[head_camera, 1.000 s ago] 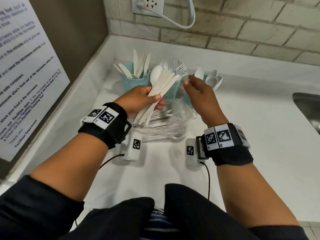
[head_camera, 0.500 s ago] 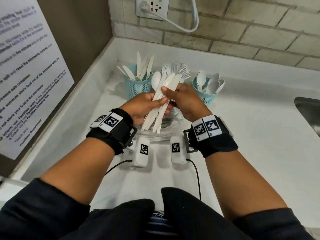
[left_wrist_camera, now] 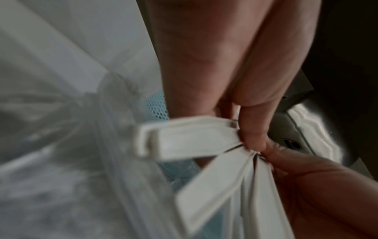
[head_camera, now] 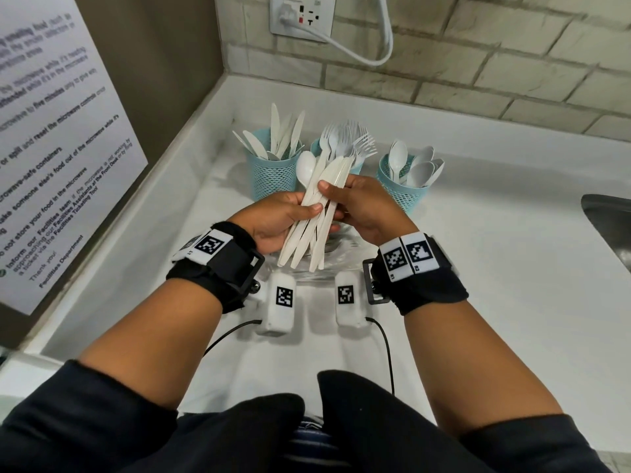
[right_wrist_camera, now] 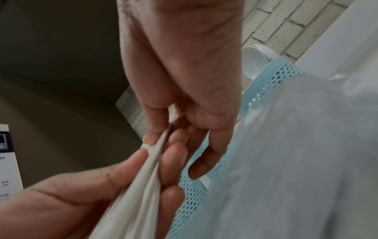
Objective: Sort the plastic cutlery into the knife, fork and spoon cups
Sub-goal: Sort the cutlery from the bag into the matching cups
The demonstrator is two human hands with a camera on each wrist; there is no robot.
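Cutlery bundle point(head_camera: 317, 213) upright-tilted, handles down.

White plastic cutlery bundle point(head_camera: 319, 206) fanning upright-ish, one spoon showing, rest prob. knives. Three teal mesh cups standing behind: knife cup point(head_camera: 273, 174), fork cup point(head_camera: 355, 167), spoon cup point(head_camera: 403, 192).

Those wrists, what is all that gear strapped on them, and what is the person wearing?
Each bare forearm ends in a dark sleeve pushed up toward the elbow. The left wrist band and right wrist band are black fabric carrying white tiles with black square codes. A small white camera pod with its own code and a thin black cable hangs under each wrist.
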